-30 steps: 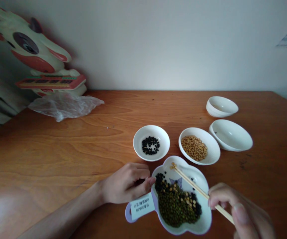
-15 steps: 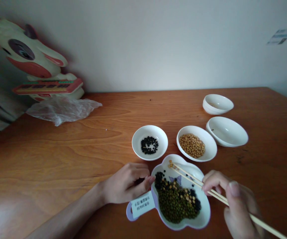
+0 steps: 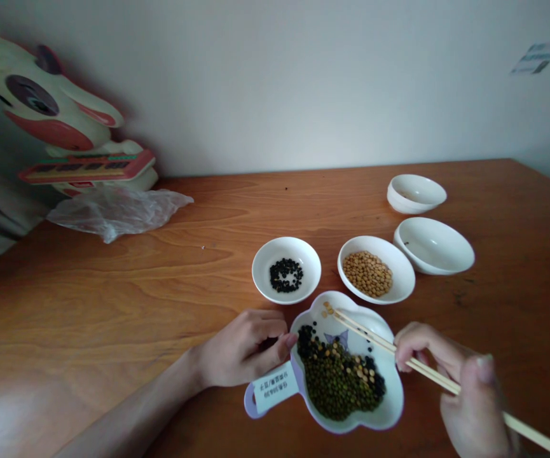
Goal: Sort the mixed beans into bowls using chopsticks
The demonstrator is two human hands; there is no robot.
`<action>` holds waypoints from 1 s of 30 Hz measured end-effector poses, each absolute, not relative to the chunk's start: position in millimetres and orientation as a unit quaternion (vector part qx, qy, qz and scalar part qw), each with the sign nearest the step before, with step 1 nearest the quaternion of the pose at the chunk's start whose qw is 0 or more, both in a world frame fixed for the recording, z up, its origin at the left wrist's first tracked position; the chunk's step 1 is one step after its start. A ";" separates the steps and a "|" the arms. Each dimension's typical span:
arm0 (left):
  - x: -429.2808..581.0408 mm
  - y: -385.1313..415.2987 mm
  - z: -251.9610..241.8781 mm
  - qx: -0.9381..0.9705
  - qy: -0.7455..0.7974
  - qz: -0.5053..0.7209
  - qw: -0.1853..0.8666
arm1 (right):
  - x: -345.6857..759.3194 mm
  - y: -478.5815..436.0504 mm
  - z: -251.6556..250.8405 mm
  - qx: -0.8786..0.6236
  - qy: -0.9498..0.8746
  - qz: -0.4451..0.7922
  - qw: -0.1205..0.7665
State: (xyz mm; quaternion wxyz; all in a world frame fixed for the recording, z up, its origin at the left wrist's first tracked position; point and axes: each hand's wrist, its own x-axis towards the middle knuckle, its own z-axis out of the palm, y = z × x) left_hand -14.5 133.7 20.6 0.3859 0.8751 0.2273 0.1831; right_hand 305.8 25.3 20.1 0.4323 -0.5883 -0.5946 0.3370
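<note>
Head view, looking forward and down at my hands on the tabletop (image 3: 112,299). State of the beans: black beans (image 3: 285,275) form a small pile in a round white bowl (image 3: 306,283). Yellow beans (image 3: 367,273) fill the middle of a second white bowl (image 3: 402,273), just right of the first. A large mixed heap (image 3: 336,381), mostly green beans with black and yellow ones among them, lies in a cloud-shaped white plate (image 3: 391,407), nearest me and just below both bowls. A few yellow beans sit apart near the plate's top edge.

My left hand (image 3: 243,350) is curled, fingers together, with the thumb against the plate's left rim. My right hand (image 3: 465,388) is closed around a pair of wooden chopsticks (image 3: 367,332), which slant across the plate with their tips together by those yellow beans. I cannot tell whether the tips hold a bean.

A paper label (image 3: 275,387) lies on the plate's handle. Two more white bowls (image 3: 433,246) (image 3: 416,194) stand at the far right. A crumpled plastic bag (image 3: 117,213) lies at the far left, against a painted cartoon figure (image 3: 50,108).
</note>
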 end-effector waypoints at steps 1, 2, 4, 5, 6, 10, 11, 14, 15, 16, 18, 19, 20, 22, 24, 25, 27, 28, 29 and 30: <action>-14.7 133.6 20.3 0.873 0.230 0.182 0.389 | 303.7 24.0 20.3 -0.592 -0.589 0.337 0.435; -14.8 133.4 19.9 0.872 0.232 0.181 0.391 | 301.7 22.9 20.4 -0.594 -0.584 0.337 0.438; -15.0 133.3 19.2 0.872 0.232 0.182 0.391 | 299.1 21.3 20.3 -0.590 -0.584 0.336 0.445; -15.0 133.3 19.0 0.872 0.230 0.184 0.390 | 298.7 20.7 20.0 -0.589 -0.584 0.334 0.448; -14.9 133.3 18.8 0.873 0.229 0.185 0.390 | 298.9 20.3 19.6 -0.587 -0.585 0.331 0.452; -14.4 133.4 19.2 0.870 0.233 0.182 0.396 | 302.6 18.4 18.3 -0.585 -0.578 0.329 0.464; -14.2 133.5 19.3 0.868 0.233 0.181 0.399 | 303.4 17.9 18.3 -0.587 -0.575 0.330 0.464; -14.1 133.6 19.2 0.865 0.235 0.178 0.407 | 304.0 16.3 20.2 -0.589 -0.569 0.333 0.467; -14.2 133.7 19.1 0.864 0.235 0.177 0.408 | 303.4 15.8 21.7 -0.587 -0.566 0.331 0.475; -14.3 133.8 19.0 0.864 0.236 0.175 0.409 | 302.4 15.3 23.5 -0.586 -0.562 0.326 0.485; -14.6 134.0 18.9 0.863 0.237 0.173 0.412 | 299.9 14.3 27.4 -0.587 -0.551 0.315 0.503; -14.6 134.0 19.1 0.863 0.238 0.172 0.412 | 298.7 13.7 29.1 -0.591 -0.544 0.310 0.508; -14.7 134.1 19.3 0.862 0.239 0.171 0.412 | 297.8 13.1 30.4 -0.596 -0.539 0.307 0.510; -14.6 134.1 19.7 0.863 0.241 0.171 0.410 | 297.4 12.1 31.1 -0.607 -0.532 0.306 0.505; -14.4 134.0 19.9 0.864 0.240 0.172 0.408 | 299.3 11.6 29.6 -0.614 -0.533 0.305 0.496; -14.4 134.0 19.8 0.865 0.238 0.173 0.407 | 301.0 11.7 28.2 -0.616 -0.535 0.305 0.492; -14.6 134.1 19.1 0.866 0.238 0.173 0.405 | 305.0 12.7 25.5 -0.609 -0.548 0.308 0.483; -14.8 134.1 18.7 0.866 0.238 0.174 0.405 | 306.6 13.5 24.4 -0.601 -0.559 0.311 0.479; -15.0 134.2 18.2 0.866 0.238 0.174 0.404 | 307.7 14.4 23.7 -0.594 -0.566 0.312 0.479; -15.2 134.2 17.8 0.866 0.238 0.173 0.405 | 307.9 15.5 23.5 -0.591 -0.567 0.308 0.484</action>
